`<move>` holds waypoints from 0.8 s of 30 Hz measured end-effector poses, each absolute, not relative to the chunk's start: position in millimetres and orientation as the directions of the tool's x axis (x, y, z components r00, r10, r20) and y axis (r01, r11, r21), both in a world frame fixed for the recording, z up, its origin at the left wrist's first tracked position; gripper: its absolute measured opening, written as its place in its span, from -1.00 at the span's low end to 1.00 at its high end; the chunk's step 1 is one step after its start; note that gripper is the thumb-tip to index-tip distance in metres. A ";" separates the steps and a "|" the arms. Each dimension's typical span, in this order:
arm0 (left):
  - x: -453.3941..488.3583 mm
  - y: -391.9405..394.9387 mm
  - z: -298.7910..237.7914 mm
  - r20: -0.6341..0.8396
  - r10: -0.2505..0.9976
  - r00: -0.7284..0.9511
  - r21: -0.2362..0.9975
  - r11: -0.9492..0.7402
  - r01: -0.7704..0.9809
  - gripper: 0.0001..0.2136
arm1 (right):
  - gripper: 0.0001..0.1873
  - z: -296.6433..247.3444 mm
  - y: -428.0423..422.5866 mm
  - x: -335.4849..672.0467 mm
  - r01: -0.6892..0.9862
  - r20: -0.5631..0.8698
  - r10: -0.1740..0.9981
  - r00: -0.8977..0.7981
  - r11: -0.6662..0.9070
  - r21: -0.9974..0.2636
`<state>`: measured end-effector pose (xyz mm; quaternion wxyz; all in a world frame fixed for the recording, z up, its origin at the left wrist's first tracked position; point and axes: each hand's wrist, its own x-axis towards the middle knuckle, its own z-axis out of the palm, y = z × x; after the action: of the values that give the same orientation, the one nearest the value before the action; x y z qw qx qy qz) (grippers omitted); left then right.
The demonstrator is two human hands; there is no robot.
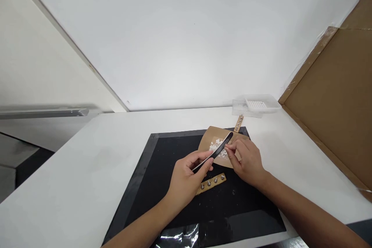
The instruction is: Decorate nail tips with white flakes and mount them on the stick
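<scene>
My left hand (186, 176) grips a slim dark nail file (219, 150) with a pale edge, its fingers and thumb closed around the lower half. The file slants up to the right. Close to its upper part, my right hand (248, 159) is pinched, fingertips at the file's side; whatever small piece may be between them cannot be made out. Beneath both hands lies a brown sheet (205, 139) bearing many small white pieces (214, 146), partly covered by the file and fingers. Just below sits a tan strip (215, 180) with several small round metal-looking fittings.
A black mat (171, 162) lies under the work on a white table (95, 162). Another tan strip (238, 123) rests at its back edge. Behind it stands a clear plastic box (270, 104). A cardboard panel (334, 97) rises at right, a white wall (188, 38) behind.
</scene>
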<state>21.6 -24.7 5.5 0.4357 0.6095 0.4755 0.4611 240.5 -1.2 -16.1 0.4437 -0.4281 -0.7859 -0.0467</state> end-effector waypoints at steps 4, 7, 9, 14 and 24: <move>23.6 -25.7 3.2 0.185 0.975 0.121 0.958 -0.207 0.197 -0.75 | -0.82 -14.5 -2.7 237.6 0.729 0.728 0.632 -0.264 0.626 -0.279; 24.9 -25.7 0.4 0.197 0.973 0.123 0.958 -0.218 0.188 -0.76 | -0.81 -13.6 -1.2 238.0 0.762 0.731 0.643 -0.230 0.586 -0.276; 25.1 -26.0 -0.7 0.207 0.971 0.124 0.954 -0.228 0.193 -0.77 | -0.80 -13.7 0.1 238.0 0.774 0.730 0.655 -0.196 0.560 -0.295; 24.6 -26.8 -0.9 0.240 0.963 0.127 0.940 -0.263 0.216 -0.79 | -0.78 -12.7 -2.6 233.2 0.718 0.699 0.662 -0.271 0.622 -0.312; 23.6 -27.6 -1.2 0.261 0.957 0.130 0.925 -0.286 0.252 -0.81 | -0.78 -10.8 -3.4 232.4 0.710 0.695 0.671 -0.259 0.620 -0.334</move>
<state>23.6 -27.6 -1.2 0.3763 0.6509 0.4641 0.4685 232.4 -3.4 -10.8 0.4256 -0.4351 -0.7932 -0.0229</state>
